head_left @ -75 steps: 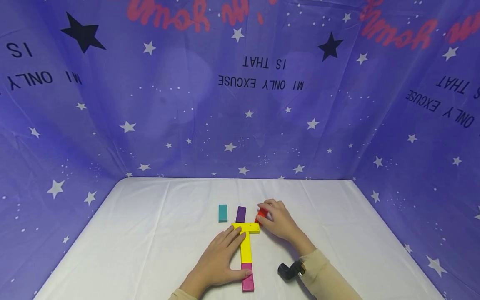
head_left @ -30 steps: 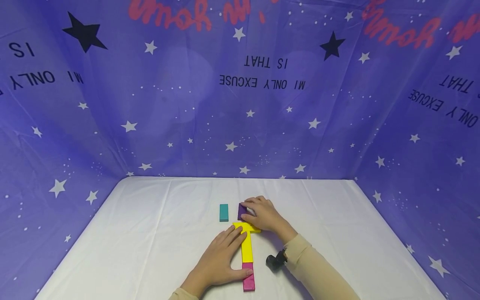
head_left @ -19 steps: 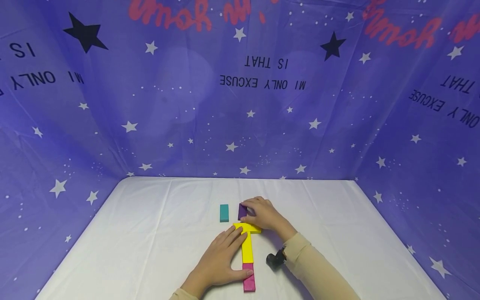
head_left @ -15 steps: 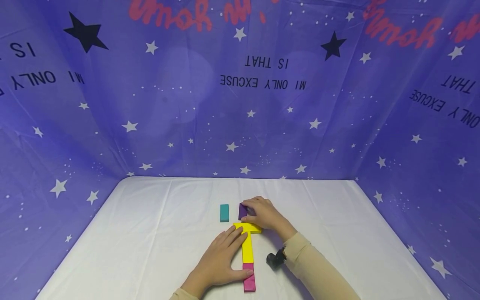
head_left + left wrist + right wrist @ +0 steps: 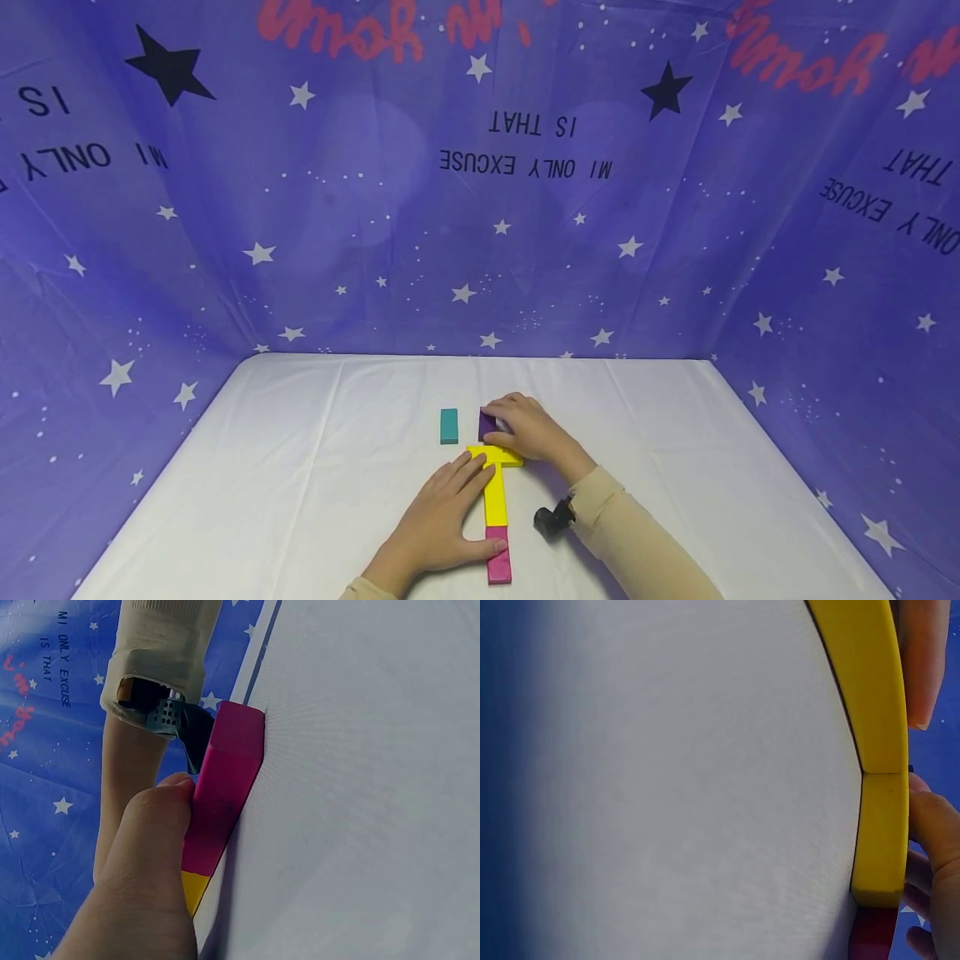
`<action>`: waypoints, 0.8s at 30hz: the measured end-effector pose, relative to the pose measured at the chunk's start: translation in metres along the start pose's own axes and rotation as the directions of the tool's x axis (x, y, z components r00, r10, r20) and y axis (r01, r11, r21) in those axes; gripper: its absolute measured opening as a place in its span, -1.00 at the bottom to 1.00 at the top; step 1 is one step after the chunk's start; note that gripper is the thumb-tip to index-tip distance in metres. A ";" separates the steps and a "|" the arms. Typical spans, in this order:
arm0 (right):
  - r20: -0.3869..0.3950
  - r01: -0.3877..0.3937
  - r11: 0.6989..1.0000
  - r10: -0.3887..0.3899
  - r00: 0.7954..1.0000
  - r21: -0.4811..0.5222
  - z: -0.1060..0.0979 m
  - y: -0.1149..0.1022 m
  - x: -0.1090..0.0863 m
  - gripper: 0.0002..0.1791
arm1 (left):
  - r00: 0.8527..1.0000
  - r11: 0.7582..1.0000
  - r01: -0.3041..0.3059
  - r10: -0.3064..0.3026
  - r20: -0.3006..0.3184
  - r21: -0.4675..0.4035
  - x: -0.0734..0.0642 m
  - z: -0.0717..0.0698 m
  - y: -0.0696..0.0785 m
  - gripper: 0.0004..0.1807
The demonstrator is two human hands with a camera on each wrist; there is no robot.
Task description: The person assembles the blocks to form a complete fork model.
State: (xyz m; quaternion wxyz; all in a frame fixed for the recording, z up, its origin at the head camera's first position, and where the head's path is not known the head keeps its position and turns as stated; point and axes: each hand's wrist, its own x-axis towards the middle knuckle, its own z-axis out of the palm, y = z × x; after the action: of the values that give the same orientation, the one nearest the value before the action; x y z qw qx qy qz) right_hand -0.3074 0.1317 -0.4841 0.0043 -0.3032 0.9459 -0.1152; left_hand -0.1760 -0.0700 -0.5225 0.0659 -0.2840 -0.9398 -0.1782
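Note:
Two yellow blocks make a T, a long stem (image 5: 495,498) and a crossbar (image 5: 506,456), with a magenta block (image 5: 498,569) in line below the stem. My left hand (image 5: 438,521) lies spread over them, fingertips at the crossbar and stem, thumb on the magenta block. Beyond the crossbar stands a purple block (image 5: 487,424), which my right hand (image 5: 528,427) pinches end to end between thumb and fingers. In the right wrist view a red block (image 5: 872,937) sits against the crossbar; in the head view my right hand hides it.
A teal block (image 5: 448,426) lies to the left of the purple one. The white-covered table (image 5: 300,467) is backed by a blue star-printed cloth (image 5: 480,250). A black wrist camera (image 5: 553,520) hangs from the right sleeve, low over the table.
My right hand has left the red block at the crossbar, moved left to the purple block and taken hold of it. The purple block has shifted slightly right. My left hand stays put.

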 end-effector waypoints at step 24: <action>0.017 0.069 0.998 -0.070 0.997 0.010 -0.003 -0.001 -0.013 -0.42 | 1.000 1.000 -0.008 0.008 -0.020 0.013 0.000 0.005 -0.002 0.10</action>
State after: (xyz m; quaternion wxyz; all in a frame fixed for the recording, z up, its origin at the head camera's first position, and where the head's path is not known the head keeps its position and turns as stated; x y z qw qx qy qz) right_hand -0.2960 0.1390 -0.4813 0.0098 -0.3368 0.9342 -0.1171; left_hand -0.1771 -0.0698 -0.5275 0.0779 -0.2856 -0.9390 -0.1749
